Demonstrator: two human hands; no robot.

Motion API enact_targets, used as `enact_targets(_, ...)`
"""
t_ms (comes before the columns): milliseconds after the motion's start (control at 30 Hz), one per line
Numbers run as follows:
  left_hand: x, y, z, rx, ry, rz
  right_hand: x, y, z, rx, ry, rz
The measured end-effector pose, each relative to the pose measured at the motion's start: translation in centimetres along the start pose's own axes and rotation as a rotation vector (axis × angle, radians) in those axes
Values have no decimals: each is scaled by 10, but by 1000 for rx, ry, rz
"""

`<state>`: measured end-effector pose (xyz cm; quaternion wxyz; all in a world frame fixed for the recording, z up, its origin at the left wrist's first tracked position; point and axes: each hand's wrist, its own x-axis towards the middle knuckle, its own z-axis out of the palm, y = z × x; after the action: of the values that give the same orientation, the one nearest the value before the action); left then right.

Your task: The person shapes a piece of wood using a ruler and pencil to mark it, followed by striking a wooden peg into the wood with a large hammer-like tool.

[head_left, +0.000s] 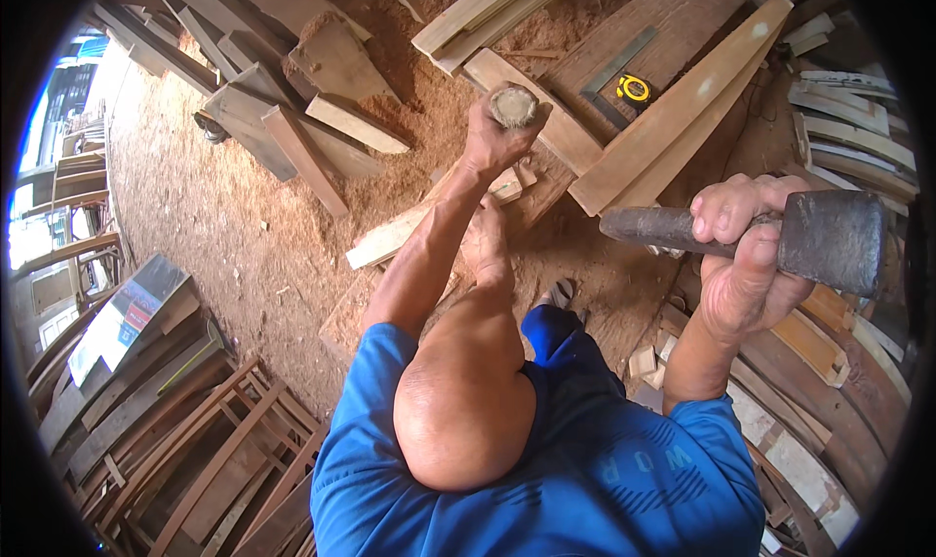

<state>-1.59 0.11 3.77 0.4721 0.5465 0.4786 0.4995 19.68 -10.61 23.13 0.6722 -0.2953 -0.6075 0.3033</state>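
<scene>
Upright in my left hand, fingers wrapped round it, is a chisel; only the round, frayed top of its wooden handle shows, and the blade is hidden below. Raised at the right, my right hand grips a dark mallet by its handle, with the blocky head on the far right. Mallet and chisel are well apart. Beneath my left hand lies a pale wood piece, partly covered by my forearm. My bare foot rests on or against that piece; exact contact is unclear.
Ahead, a yellow-and-black tape measure and a metal square lie on a broad board. Long beams flank it. Offcuts stand in wood shavings at left. Stacked curved timbers crowd both sides.
</scene>
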Motion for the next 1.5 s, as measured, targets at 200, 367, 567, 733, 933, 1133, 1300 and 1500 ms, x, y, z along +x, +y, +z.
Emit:
enact_targets(200, 1, -2, -3, 74, -20, 1, 0, 1, 4, 4, 30, 60)
enact_targets(367, 3, -3, -1, 61, 1, 22, -1, 2, 4, 22, 34, 89)
enact_targets(567, -1, -6, 0, 27, -99, 49, -5, 9, -1, 40, 41, 81)
enact_targets(733, -18, -8, 13, 113, -134, 195, -6, 3, -3, -31, -11, 153)
enact_targets(933, -12, -9, -1, 68, -138, 110, -1, 2, 1, -28, -38, 90)
enact_targets(1133, -22, -10, -2, 139, -69, 157, 11, -1, 5, -65, -82, 70)
enact_targets(1300, -26, -6, 2, 146, -129, 172, 21, -2, 8, -120, -79, 4)
enact_targets(1500, -14, -2, -8, 164, -36, 72, 26, 0, 5, -113, -79, -90)
